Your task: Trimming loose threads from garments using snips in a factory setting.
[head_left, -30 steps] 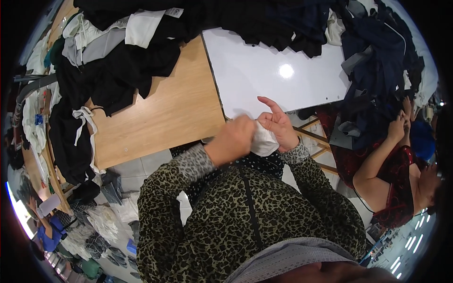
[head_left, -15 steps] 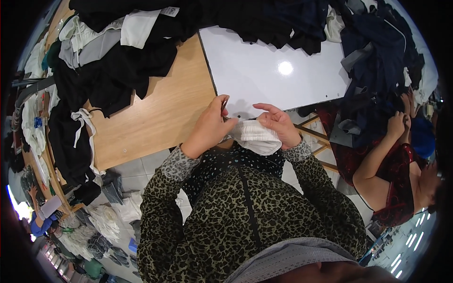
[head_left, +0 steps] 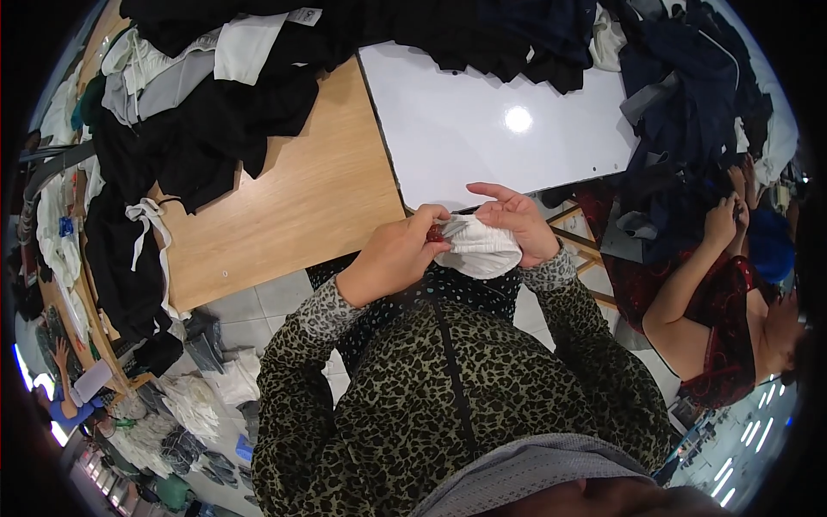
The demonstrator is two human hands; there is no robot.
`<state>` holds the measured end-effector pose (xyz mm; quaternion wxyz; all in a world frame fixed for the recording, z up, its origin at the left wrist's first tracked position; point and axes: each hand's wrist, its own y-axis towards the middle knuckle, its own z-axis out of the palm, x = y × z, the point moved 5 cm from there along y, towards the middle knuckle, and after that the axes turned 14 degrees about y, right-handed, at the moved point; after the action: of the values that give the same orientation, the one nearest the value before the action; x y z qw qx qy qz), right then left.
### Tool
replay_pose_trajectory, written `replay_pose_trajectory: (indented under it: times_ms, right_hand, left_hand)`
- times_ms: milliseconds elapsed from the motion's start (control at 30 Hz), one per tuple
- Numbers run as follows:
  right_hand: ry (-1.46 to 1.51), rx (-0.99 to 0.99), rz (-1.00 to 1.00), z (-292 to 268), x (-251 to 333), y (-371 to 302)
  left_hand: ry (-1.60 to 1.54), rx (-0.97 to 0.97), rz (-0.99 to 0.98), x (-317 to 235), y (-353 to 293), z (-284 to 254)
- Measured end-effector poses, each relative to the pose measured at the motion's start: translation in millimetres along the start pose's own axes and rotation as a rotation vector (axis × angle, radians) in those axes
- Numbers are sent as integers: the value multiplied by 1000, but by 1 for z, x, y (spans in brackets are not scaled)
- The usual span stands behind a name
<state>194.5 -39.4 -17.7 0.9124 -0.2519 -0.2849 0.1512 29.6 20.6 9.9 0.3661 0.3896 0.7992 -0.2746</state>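
Note:
Between my hands, above my lap, is a bunched white garment (head_left: 484,252) with a gathered elastic band. My right hand (head_left: 524,226) pinches the band at its right side with the thumb; the index finger sticks out to the left. From the left, my left hand (head_left: 394,254) is closed around small red-handled thread snips (head_left: 436,233). Their grey blades reach to the left end of the gathered band. Whether the left fingertips also press on the cloth I cannot tell.
Ahead stand a wood-topped table (head_left: 284,220) and a white-topped table (head_left: 457,129). Black clothes (head_left: 207,129) pile at the left and back, navy clothes (head_left: 680,95) at the right. A co-worker in dark red (head_left: 715,319) sits at the right. White bundles (head_left: 194,405) lie on the floor.
My left hand has come down and right, bringing the snips from above to the white band. My right hand still holds the garment, shifted slightly right.

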Motion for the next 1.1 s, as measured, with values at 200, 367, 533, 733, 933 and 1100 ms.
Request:
replay_pose_trajectory:
  times_ms: [200, 367, 533, 733, 933, 1100]
  right_hand:
    - [-90, -5, -31, 3, 3, -1]
    - [-128, -4, -31, 6, 5, 0]
    - [-158, -24, -40, 7, 6, -1]
    - [-167, -23, -38, 8, 6, 0]
    - [-160, -22, -33, 9, 7, 0]
    - [-160, -17, -31, 9, 7, 0]
  left_hand:
    - [59, -6, 29, -3, 3, -2]
    - [56, -5, 46, -5, 5, -2]
    - [91, -4, 67, -5, 7, -4]
    - [134, -50, 123, -10, 8, -8]
    - [270, -122, 200, -12, 7, -9]
    - [190, -76, 50, -6, 6, -14]
